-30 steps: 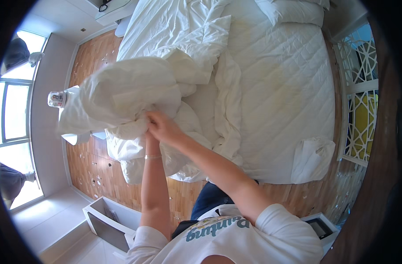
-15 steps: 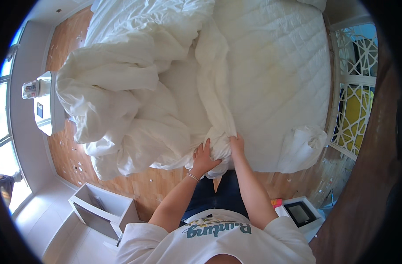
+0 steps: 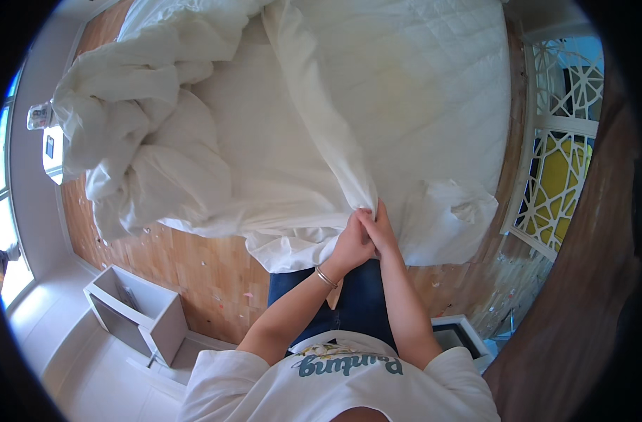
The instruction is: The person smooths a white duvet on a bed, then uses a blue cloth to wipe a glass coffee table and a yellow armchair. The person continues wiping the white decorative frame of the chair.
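Observation:
A white bed sheet [image 3: 264, 162] lies spread over the left part of a quilted white mattress [image 3: 419, 91]. My left hand [image 3: 350, 245] and my right hand [image 3: 378, 228] are pressed together at the foot edge of the bed, both gripping the sheet's folded edge [image 3: 338, 151], which runs as a ridge up the bed. A crumpled white duvet [image 3: 131, 141] is heaped on the bed's left side and hangs over toward the floor. My left wrist wears a thin bracelet.
Wooden floor [image 3: 194, 267] with small bits of litter lies below the bed. A white open box-like nightstand [image 3: 134, 313] stands at the lower left. Windows are at the far left, a white and yellow lattice screen [image 3: 556, 162] at the right, a small white table [image 3: 454, 334] by my right leg.
My hands left the bunched duvet at the left, moved right along the foot of the bed and closed together on the sheet's edge. The view shifted right and nearer.

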### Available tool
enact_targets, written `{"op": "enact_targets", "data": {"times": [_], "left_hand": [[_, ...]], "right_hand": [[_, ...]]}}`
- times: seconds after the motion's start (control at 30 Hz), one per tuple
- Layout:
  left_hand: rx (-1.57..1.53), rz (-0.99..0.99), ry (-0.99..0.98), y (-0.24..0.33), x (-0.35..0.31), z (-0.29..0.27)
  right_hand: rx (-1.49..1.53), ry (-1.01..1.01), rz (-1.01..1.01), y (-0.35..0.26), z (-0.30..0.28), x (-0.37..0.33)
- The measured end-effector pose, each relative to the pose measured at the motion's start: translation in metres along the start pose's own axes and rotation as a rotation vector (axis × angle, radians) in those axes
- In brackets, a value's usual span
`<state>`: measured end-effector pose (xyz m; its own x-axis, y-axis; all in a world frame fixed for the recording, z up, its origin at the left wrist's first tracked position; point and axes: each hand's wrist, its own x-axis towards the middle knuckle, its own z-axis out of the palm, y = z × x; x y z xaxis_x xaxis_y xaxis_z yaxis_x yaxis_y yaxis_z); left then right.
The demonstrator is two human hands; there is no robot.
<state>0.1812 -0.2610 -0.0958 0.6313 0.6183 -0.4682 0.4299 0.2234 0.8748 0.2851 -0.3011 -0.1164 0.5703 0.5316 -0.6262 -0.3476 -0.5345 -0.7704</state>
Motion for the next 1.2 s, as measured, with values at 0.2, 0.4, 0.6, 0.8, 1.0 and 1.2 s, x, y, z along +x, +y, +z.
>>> {"op": "enact_targets", "data": {"times": [0.2, 0.4, 0.6, 0.8, 1.0, 1.2], "left_hand": [[0.122, 0.114, 0.289, 0.012, -0.013, 0.096], [0.3, -0.295, 0.478, -0.018, -0.036, 0.107], [0.39, -0.083, 0.28, -0.098, -0.072, 0.159], [0.093, -0.4, 0.973, -0.159, -0.091, 0.212], [-1.154, -0.809, 1.084, -0.169, -0.095, 0.162], [-1.384, -0.119, 0.951, -0.23, -0.112, 0.158]], "right_hand": [[-0.168, -0.241, 0.292, 0.009, -0.11, 0.039], [0.173, -0.175, 0.197, 0.012, -0.124, 0.024], [-0.069, -0.258, 0.386, 0.091, -0.109, -0.002], [-0.157, -0.479, 0.406, 0.18, -0.087, 0.008], [0.346, -0.554, 0.345, 0.197, -0.082, -0.002], [-0.12, -0.687, 0.131, 0.174, -0.054, -0.077]]}}
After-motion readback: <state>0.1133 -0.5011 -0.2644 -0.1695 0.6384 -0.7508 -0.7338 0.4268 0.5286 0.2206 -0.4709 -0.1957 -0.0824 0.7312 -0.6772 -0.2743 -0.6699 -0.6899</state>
